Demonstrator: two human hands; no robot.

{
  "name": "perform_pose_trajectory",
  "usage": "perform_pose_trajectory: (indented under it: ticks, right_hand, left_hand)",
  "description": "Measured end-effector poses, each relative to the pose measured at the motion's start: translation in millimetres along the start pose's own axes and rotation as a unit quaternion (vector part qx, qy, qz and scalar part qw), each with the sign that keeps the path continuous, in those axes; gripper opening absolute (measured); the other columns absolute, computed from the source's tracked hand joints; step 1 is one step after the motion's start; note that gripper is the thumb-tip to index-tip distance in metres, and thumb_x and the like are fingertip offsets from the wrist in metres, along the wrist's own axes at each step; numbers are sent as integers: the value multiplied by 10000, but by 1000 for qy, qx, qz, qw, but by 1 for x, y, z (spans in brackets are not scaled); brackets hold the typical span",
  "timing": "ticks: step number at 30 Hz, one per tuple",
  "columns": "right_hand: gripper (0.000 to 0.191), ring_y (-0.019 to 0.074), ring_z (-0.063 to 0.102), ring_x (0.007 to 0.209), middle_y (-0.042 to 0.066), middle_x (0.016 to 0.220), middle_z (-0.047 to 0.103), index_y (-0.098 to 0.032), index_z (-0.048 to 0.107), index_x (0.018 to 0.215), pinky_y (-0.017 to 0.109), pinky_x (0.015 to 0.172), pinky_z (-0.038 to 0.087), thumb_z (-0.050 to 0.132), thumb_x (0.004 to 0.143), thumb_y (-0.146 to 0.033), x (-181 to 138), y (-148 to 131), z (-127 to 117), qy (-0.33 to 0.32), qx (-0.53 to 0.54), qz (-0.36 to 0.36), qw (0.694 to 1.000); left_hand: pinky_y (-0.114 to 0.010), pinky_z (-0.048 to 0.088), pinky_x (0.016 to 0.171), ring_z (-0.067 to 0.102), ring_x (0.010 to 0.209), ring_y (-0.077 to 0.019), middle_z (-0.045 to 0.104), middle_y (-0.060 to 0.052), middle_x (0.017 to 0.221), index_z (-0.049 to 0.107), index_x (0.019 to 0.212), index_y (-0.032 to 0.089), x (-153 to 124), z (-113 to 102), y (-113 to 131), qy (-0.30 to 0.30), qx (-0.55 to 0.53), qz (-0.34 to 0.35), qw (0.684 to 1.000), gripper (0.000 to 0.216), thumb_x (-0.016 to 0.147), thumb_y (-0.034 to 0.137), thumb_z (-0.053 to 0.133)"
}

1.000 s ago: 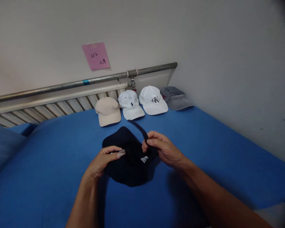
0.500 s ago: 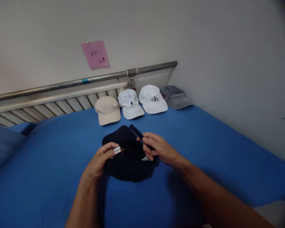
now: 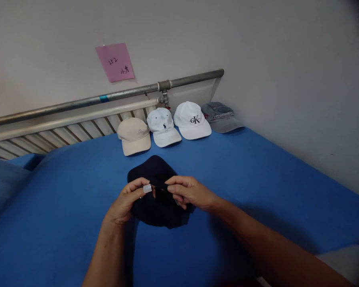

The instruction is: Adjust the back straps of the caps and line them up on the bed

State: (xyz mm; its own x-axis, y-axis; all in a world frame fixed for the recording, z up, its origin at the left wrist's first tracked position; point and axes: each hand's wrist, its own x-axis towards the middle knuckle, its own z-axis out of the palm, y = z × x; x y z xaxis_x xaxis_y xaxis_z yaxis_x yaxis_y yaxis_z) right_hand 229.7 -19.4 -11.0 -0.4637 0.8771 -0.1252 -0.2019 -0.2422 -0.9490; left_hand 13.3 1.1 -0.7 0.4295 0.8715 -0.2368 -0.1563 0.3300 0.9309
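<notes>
A dark baseball cap (image 3: 158,211) is held over the blue surface, its brim pointing away from me and its inside partly showing. My left hand (image 3: 124,203) pinches a silver metal buckle (image 3: 147,188) at the cap's back edge between thumb and fingers. From the other side, my right hand (image 3: 194,193) grips the cap's dark strap (image 3: 158,183). The strap stretches across to the buckle, its tip close to my left fingertips. Whether the tip is inside the buckle I cannot tell.
Behind the dark cap stand a beige cap (image 3: 134,137), a pale blue cap (image 3: 164,127), a white cap (image 3: 192,121) and a grey cap (image 3: 223,117). They rest on the blue cover (image 3: 77,191), near a radiator (image 3: 89,129) and a metal pipe (image 3: 131,91).
My right hand has moved left and lowered the strap, which pointed up before and now lies across to the buckle. My left hand keeps its pinch. The view has tilted slightly.
</notes>
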Motion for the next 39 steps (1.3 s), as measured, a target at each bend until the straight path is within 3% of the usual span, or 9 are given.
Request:
perform_pose_trajectory:
  ticks: [10,39]
  right_hand:
    - [166,36,377,373,-94,472,417,-154,618,767,174,389,342,611,788,-318,3,3,1,2,9,0,1000]
    - [172,31,349,383,-98,479,407,-158,584,765,174,403,346,622,777,-325,2,2,2,-44,16,32,998]
  left_hand:
    - [-119,427,518,586,534,-59,671,19,626,708,757,180,-1,-4,-3,6,-24,-6,1000,216,635,303,838]
    - [-123,396,472,556,484,-66,683,-9,593,731,725,181,-1,1,0,-3,-1,-20,1000,248,607,371,839]
